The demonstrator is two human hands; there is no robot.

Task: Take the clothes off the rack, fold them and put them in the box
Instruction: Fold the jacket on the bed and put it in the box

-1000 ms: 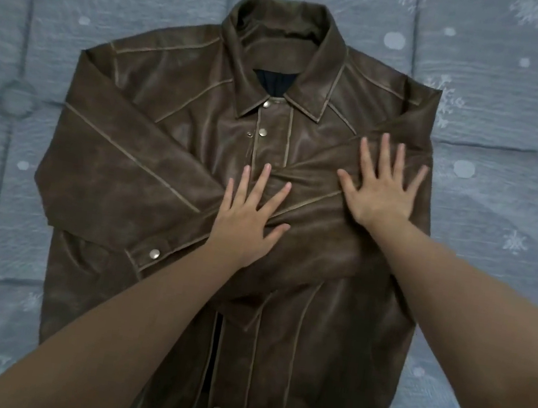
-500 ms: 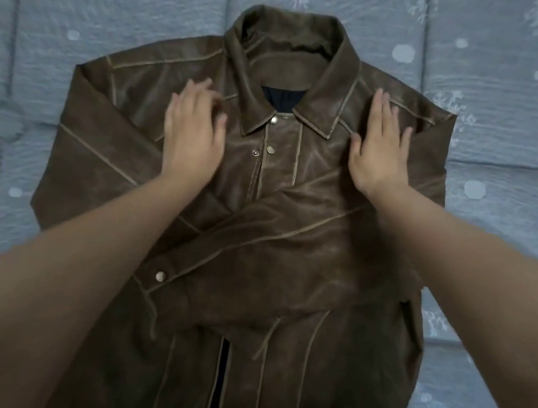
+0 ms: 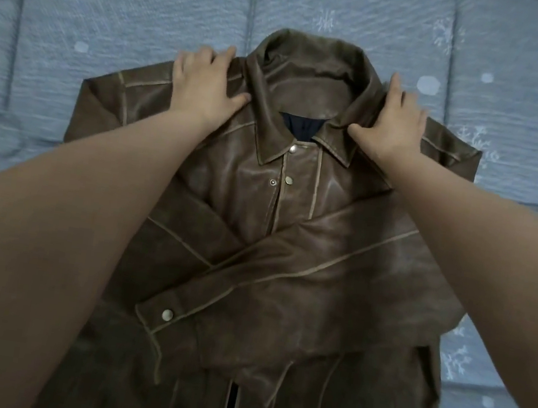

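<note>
Head camera footage showed a brown leather jacket lying face up and spread flat on a blue quilted mattress printed with snowflakes, so it was plainly already off the rack, though no rack appeared in view. The left hand gripped the jacket's shoulder just beside the collar, its fingers curled over the top edge and its thumb pressed on the leather near the collar's fold. The right hand held the opposite shoulder the same way, fingers hooked over the top seam and thumb touching the collar's point. Between the two grips lay the collar, with the dark lining showing in its opening and the snaps of the front placket just below. Further below the hands, toward the person, both sleeves were already folded in and crossed over the chest, the sleeve with the snapped cuff lying on top. As a judgement, the folding was roughly midway: sleeves tucked in, body not yet folded. With both shoulders held, the likely next step was to bring the top half down over the hem, or to straighten the jacket first. The box was nowhere in view, so packing remained undone, and whether other clothes waited could not be told.
</note>
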